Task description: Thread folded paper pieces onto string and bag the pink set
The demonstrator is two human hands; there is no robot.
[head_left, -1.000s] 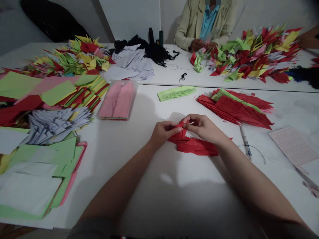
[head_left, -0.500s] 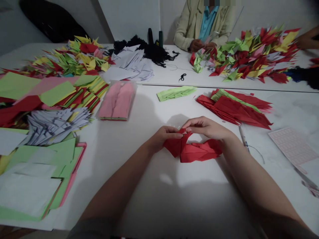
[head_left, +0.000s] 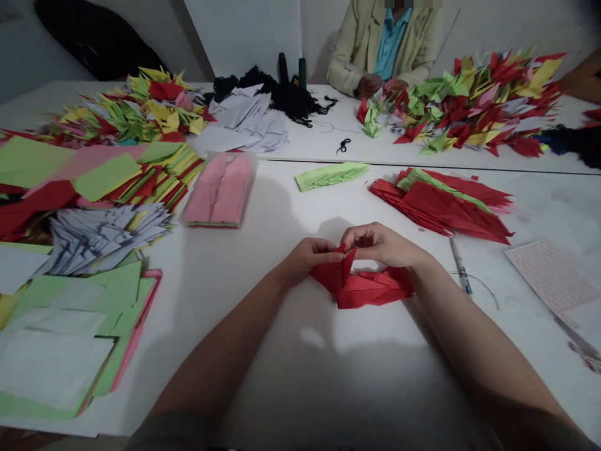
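Note:
Both my hands meet over the middle of the white table [head_left: 291, 351]. My left hand [head_left: 307, 258] and my right hand [head_left: 382, 244] each pinch the top corner of a folded red paper piece [head_left: 357, 285], which hangs from the fingers and rests on the table. Fingers of both hands are curled closed on the paper's edge. A stack of red folded pieces [head_left: 446, 203] lies just beyond my right hand, and a small stack of green folded pieces [head_left: 331, 175] lies further back.
A pen [head_left: 460, 269] and a printed card [head_left: 554, 275] lie at right. Pink paper in a clear sleeve [head_left: 220, 188], grey folded pieces [head_left: 103, 235] and green sheets [head_left: 70, 332] fill the left. Across the table a person [head_left: 380, 50] handles paper beside a colourful heap [head_left: 488, 100].
The red paper went from lying flat and long to bunched up and lifted at one corner. My hands drew slightly closer together and nearer to me.

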